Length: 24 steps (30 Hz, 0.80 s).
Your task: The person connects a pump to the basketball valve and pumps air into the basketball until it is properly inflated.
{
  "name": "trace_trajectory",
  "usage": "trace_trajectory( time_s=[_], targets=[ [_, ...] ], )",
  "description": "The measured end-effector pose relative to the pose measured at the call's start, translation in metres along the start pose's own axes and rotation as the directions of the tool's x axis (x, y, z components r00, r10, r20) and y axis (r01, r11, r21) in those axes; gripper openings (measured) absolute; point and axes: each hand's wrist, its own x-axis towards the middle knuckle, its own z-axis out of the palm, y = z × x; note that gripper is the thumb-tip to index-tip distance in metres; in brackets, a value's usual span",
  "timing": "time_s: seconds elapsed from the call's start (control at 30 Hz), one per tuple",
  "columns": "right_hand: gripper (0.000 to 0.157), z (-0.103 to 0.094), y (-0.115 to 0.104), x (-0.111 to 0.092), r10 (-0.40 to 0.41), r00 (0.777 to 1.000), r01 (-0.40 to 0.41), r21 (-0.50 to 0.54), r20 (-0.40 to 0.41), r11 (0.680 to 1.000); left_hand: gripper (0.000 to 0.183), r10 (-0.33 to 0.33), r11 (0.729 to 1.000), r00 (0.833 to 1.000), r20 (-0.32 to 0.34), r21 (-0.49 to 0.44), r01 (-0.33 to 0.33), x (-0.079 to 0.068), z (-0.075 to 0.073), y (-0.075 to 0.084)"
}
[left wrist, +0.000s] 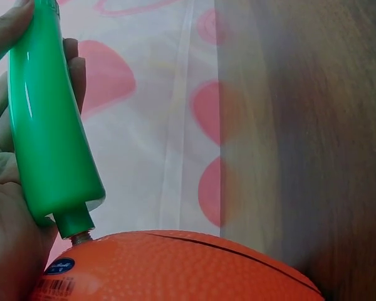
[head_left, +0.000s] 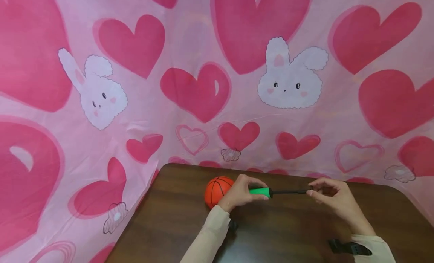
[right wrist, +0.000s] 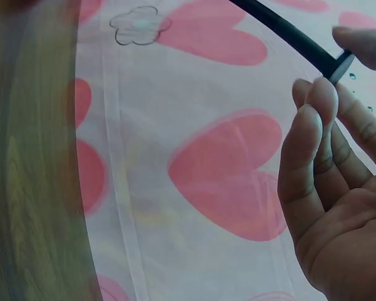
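My left hand [head_left: 240, 191] grips the green barrel of a small ball pump [head_left: 262, 192] held roughly level above the table. In the left wrist view, the pump's lower end [left wrist: 74, 221] meets an orange toy basketball [left wrist: 188, 266] through a short metal fitting. The basketball [head_left: 214, 191] sits just left of the left hand, partly hidden by it. A thin black rod [head_left: 289, 191] extends from the barrel toward the right. At the rod's far end, my right hand [head_left: 335, 199] pinches the flat end cap [right wrist: 343, 66] between thumb and fingertips.
The brown wooden table [head_left: 179, 217] lies beneath both hands. Behind its far edge hangs a pink cloth [head_left: 244, 116] printed with hearts and rabbits. A black wrist strap [head_left: 352, 248] shows at the right sleeve.
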Motion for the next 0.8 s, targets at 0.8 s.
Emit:
trace_trajectory(
  time_s=[0.8],
  targets=[
    [0.02, 0.01, -0.003, -0.002, 0.084, 0.994, -0.084, 0.006, -0.063, 0.996, 0.029, -0.002, 1.0, 1.0, -0.007, -0.023, 0.002, 0.001, 0.0, 0.0]
  ],
)
